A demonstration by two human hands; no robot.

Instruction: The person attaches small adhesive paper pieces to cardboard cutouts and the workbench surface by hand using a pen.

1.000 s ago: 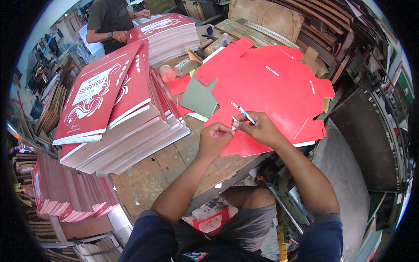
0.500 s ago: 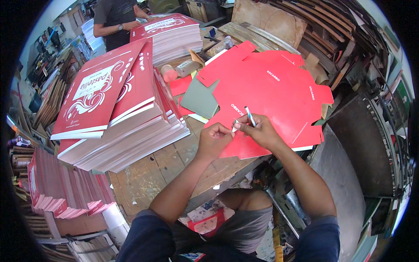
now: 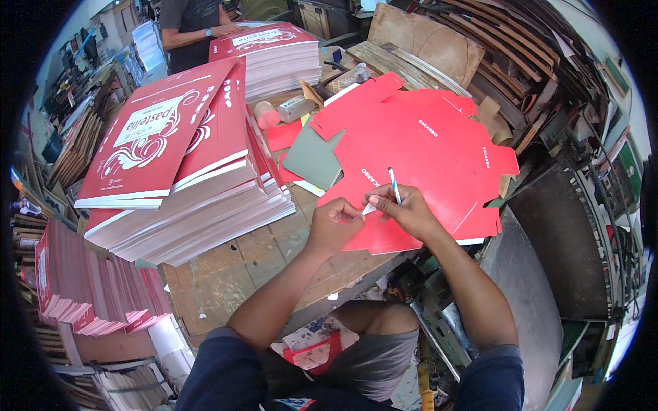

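Observation:
My right hand [image 3: 411, 214] is closed, with a striped pen [image 3: 393, 182] standing up between its fingers. Its thumb and fingertips also pinch a small white pointed piece [image 3: 369, 208], which looks like paper. My left hand [image 3: 332, 226] is closed in a pinch at the lower end of that same piece, its fingertips almost meeting the right ones. Both hands hover over the near left part of a large red die-cut cardboard sheet [image 3: 432, 175], flat on the wooden worktable [image 3: 257, 264]. A grey-green card [image 3: 312, 159] lies partly under the sheet's left side.
Tall stacks of red printed sheets [image 3: 205, 212] occupy the table's left, with another stack [image 3: 274, 65] behind. A co-worker [image 3: 192, 31] stands there. A pink cylinder [image 3: 266, 115] and a grey block [image 3: 296, 107] sit mid-table. A dark metal panel [image 3: 558, 236] borders the right.
The pen in my right hand now stands more upright. The white piece has turned slightly between my fingertips. The view has shifted a little; both hands stay close together.

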